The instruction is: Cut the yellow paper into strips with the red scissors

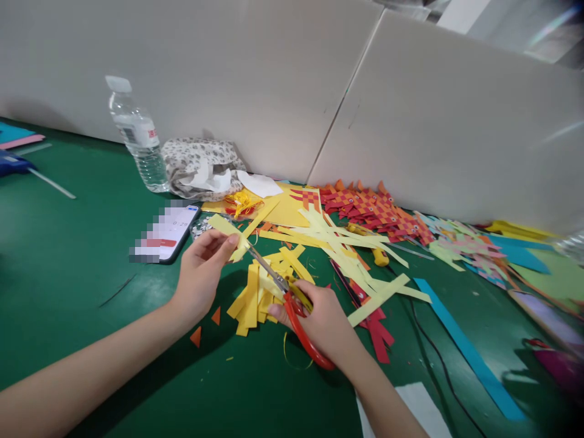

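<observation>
Between its thumb and fingers, my left hand [203, 267] pinches a pale yellow paper strip [223, 225]. My right hand [319, 313] grips red-handled scissors [301, 331], whose blades point up and left and meet the strip near my left fingertips. Whether the blades are parted there is too fine to tell. Just beyond and below the scissors lies a pile of short yellow paper strips [252, 298]. Longer pale yellow strips [351, 255] lie crisscrossed to the right of it. Two small orange paper triangles [196, 336] rest below my left hand.
A phone [171, 234] and a water bottle [139, 140] stand left of the papers, beside a patterned cloth pouch [201, 159]. Woven red-orange paper fish [360, 207] are heaped by the grey partition [219, 67]. A blue strip [469, 350] and a black cord [433, 347] lie at right.
</observation>
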Motion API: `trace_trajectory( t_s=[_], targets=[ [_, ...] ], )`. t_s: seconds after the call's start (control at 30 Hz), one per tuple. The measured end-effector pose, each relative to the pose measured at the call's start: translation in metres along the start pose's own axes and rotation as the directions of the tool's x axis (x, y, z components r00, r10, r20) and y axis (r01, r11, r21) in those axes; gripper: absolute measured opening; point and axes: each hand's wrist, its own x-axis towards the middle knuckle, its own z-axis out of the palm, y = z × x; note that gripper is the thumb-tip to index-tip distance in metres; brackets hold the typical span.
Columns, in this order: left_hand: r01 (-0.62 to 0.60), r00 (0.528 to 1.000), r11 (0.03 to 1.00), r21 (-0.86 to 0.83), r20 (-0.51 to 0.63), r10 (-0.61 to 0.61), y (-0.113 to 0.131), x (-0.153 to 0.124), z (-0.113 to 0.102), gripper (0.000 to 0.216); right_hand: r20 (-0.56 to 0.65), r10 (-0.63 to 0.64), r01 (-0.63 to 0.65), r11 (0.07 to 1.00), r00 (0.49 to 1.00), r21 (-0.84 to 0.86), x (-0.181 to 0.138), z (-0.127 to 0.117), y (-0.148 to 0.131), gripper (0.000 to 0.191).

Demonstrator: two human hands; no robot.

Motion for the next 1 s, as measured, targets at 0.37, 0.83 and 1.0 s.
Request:
trace_trajectory(
  t_s=[0.37, 0.83, 1.0],
  targets=[
    [0.038, 0.999, 0.999, -0.003, 0.015, -0.038, 0.0005, -0.0045, 0.0032, 0.018, 0.035, 0.037, -0.039, 0.998, 0.999, 0.058, 0.0005, -0.0020, -0.0024, 0.025],
    [0.038, 0.999, 0.999, 0.010, 0.022, -0.038, 0.0036, -0.0060, 0.0035, 0.017, 0.031, 0.032, -0.036, 0.991, 0.999, 0.126, 0.0001, -0.0033, -0.0061, 0.027],
    [0.026, 1.000, 1.000, -0.004, 0.008, -0.026, 0.0038, -0.0058, 0.0031, 0.018, 0.026, 0.032, -0.034, 0.995, 0.999, 0.095, -0.0002, -0.0026, -0.0060, 0.028]
  ],
)
